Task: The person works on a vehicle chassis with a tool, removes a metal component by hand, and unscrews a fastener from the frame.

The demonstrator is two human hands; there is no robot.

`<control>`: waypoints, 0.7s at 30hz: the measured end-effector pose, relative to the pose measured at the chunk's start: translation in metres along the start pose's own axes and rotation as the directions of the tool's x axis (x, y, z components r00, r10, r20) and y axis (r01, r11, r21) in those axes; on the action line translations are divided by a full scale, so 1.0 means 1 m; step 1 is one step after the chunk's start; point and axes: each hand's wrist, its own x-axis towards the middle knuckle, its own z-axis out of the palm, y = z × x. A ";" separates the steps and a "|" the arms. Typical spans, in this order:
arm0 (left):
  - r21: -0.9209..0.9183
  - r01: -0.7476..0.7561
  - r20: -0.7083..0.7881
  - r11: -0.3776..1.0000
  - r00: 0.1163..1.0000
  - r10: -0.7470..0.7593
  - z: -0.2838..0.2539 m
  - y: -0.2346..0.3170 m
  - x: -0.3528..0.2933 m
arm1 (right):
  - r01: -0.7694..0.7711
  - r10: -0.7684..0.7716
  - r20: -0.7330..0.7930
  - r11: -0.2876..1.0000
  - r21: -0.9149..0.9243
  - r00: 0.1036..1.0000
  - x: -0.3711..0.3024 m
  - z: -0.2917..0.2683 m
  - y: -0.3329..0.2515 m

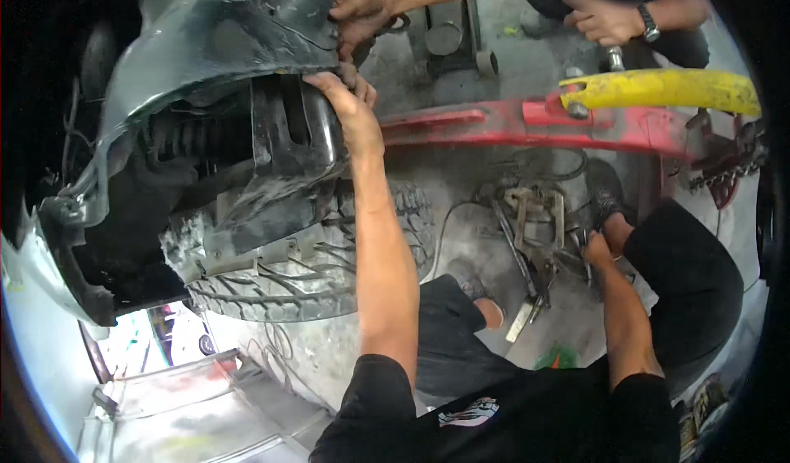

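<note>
My left arm reaches up to a dented dark green car body panel (222,39). My left hand (355,117) is closed on the panel's torn lower edge, thumb on the near side, beside a black metal bracket (321,130). Low on the right, my right hand (602,249) is closed at a pile of metal clamps and tools (535,224) on the floor. A slim metal tool seems to be in its fingers; its kind I cannot make out. A co-worker's hand (362,20) touches the same panel just above my left hand.
A red metal beam (494,125) with a yellow arm (666,91) crosses at the right. The co-worker's other hand (605,23), blurred, holds a metal tool above it. A tyre (313,290) lies beneath the panel. A green container (558,356) stands near my legs.
</note>
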 end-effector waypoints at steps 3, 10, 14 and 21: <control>-0.027 0.055 -0.002 0.998 0.998 -0.056 -0.003 0.006 0.004 | 0.125 -0.125 0.002 0.987 -0.102 0.992 -0.029 -0.030 -0.017; -0.183 0.113 0.081 0.977 0.992 -0.100 -0.003 0.016 0.009 | 0.734 -0.618 -0.397 0.585 0.345 0.678 -0.085 -0.187 -0.181; -0.085 0.123 0.025 0.989 0.992 -0.121 -0.007 0.017 0.005 | 0.108 -0.480 -0.161 -0.137 0.985 0.862 -0.132 -0.273 -0.256; -0.202 0.108 -0.029 0.974 0.993 -0.116 0.005 0.011 0.007 | 0.351 -0.487 -0.443 -0.272 0.896 0.753 -0.138 -0.350 -0.327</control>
